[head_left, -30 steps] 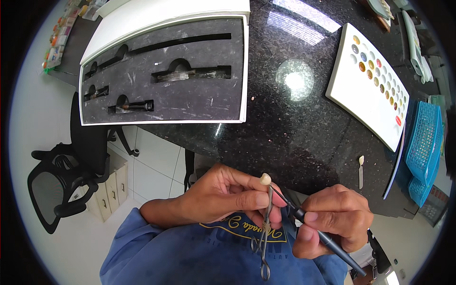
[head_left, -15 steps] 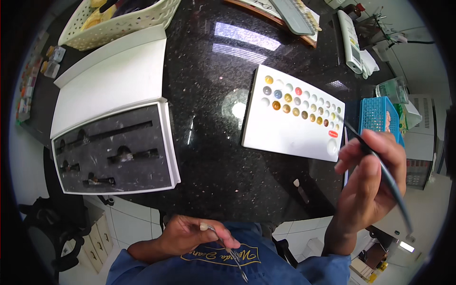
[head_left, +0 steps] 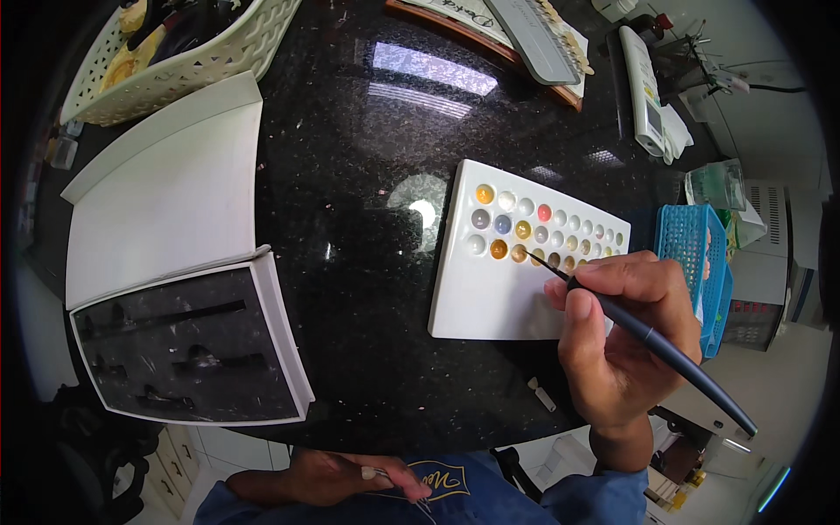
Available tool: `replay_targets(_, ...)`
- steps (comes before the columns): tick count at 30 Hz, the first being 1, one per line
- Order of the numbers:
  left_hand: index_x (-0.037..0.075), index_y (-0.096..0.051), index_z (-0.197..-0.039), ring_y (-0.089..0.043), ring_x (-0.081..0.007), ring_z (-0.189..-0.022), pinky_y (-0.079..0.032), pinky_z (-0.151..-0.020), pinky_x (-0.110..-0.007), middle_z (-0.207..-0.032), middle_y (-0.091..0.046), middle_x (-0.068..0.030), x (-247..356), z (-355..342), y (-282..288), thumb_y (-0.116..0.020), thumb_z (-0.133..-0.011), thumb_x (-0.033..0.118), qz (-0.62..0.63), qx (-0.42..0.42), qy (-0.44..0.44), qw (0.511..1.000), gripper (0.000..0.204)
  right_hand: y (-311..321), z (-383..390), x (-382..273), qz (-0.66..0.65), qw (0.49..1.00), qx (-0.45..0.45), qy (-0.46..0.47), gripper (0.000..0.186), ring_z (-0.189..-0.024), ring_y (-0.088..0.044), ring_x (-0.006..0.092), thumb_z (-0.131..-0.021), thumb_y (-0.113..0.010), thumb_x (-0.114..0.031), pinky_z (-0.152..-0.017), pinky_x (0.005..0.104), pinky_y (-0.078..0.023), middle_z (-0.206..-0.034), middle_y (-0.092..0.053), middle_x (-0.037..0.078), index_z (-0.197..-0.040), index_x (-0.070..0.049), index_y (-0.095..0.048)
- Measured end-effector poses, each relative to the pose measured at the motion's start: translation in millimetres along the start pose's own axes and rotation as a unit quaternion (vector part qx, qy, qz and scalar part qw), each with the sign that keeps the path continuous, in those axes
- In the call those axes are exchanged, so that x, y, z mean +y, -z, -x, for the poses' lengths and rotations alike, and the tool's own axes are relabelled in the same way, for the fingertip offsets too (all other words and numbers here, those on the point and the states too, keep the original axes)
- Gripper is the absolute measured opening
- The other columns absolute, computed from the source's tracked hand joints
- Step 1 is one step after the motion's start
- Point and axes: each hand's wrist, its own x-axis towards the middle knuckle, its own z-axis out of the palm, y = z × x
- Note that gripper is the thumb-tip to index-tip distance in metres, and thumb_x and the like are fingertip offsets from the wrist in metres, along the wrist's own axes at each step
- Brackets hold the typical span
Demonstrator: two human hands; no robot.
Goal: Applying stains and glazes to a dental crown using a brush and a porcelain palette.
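My right hand (head_left: 623, 350) is closed round a dark slim paintbrush (head_left: 678, 360). The brush's fine tip touches or hovers just over an ochre well in the third row of a white palette (head_left: 477, 302); which of these I cannot tell. The palette's small round wells hold yellow, brown, grey, blue and pink pastes, and my fingers hide its right part. Low in front of my body, my left hand (head_left: 324, 477) grips thin metal tweezers (head_left: 425, 507), partly hidden by the fingers. A small cream, tooth-shaped crown (head_left: 368, 473) sits at their end.
On the left lies an open white case (head_left: 166, 188) with dark foam (head_left: 131, 367). A cream basket (head_left: 201, 66) stands behind it. Right of the palette is a blue basket (head_left: 713, 289). A small white-tipped tab (head_left: 542, 395) lies near the counter's front edge. A shade guide (head_left: 535, 39) lies at the back.
My right hand has brought the brush left and down, its tip now at the palette's wells. My left hand sits lower in view with the tweezers. The whole view has shifted.
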Motion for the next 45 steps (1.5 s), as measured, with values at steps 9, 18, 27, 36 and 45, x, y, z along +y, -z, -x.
replay_targets(9,-0.005,-0.052,-0.117,-0.051,-0.0281,-0.116,-0.038,-0.103,-0.038,-0.111,-0.058,-0.0199,-1,4,-2,-0.037,-0.095,0.004,0.083,-0.006,0.035,0.996,0.028,0,1,0,0.046,0.999,-0.022,0.004,0.015,-0.058,-0.065,0.0197,-0.065,-0.069,0.001,-0.053,0.0246,-0.051,-0.068,-0.063,0.014,-0.077,0.004,-0.062)
replay_targets(18,-0.004,-0.057,-0.112,-0.056,-0.0255,-0.110,-0.043,-0.098,-0.037,-0.108,-0.061,-0.0181,4,-3,1,-0.045,-0.091,0.002,-0.078,-0.008,-0.007,0.997,0.024,-2,-2,-3,0.093,0.993,-0.033,0.060,0.016,-0.055,-0.064,0.0187,-0.062,-0.071,0.002,-0.048,0.0238,-0.050,-0.065,-0.063,0.013,-0.075,0.003,-0.063)
replay_targets(27,-0.006,-0.059,-0.103,-0.060,-0.0380,-0.101,-0.048,-0.089,-0.050,-0.097,-0.064,-0.0227,10,-2,-5,-0.046,-0.087,-0.010,-0.082,0.029,0.025,0.996,0.021,-1,-3,-13,0.123,0.989,-0.068,0.047,0.013,-0.058,-0.063,0.0195,-0.066,-0.067,0.003,-0.053,0.0250,-0.050,-0.067,-0.062,0.014,-0.077,0.004,-0.059)
replay_targets(36,-0.005,-0.053,-0.116,-0.053,-0.0240,-0.112,-0.039,-0.101,-0.036,-0.114,-0.058,-0.0168,2,3,1,-0.038,-0.096,0.007,-0.046,-0.023,0.030,0.998,0.028,-2,2,-7,0.101,0.992,-0.063,0.046,0.014,-0.059,-0.063,0.0195,-0.069,-0.067,0.002,-0.055,0.0258,-0.051,-0.067,-0.061,0.014,-0.078,0.004,-0.058)
replay_targets(45,-0.011,-0.055,-0.106,-0.060,-0.0325,-0.099,-0.048,-0.091,-0.042,-0.099,-0.060,-0.0234,8,0,-14,-0.042,-0.092,-0.002,0.049,0.070,-0.008,0.996,0.021,46,39,-31,-0.173,0.979,0.068,0.079,0.024,-0.065,-0.044,0.0158,-0.090,-0.053,-0.022,-0.049,0.0213,-0.037,-0.082,-0.042,0.008,-0.105,-0.005,-0.051)
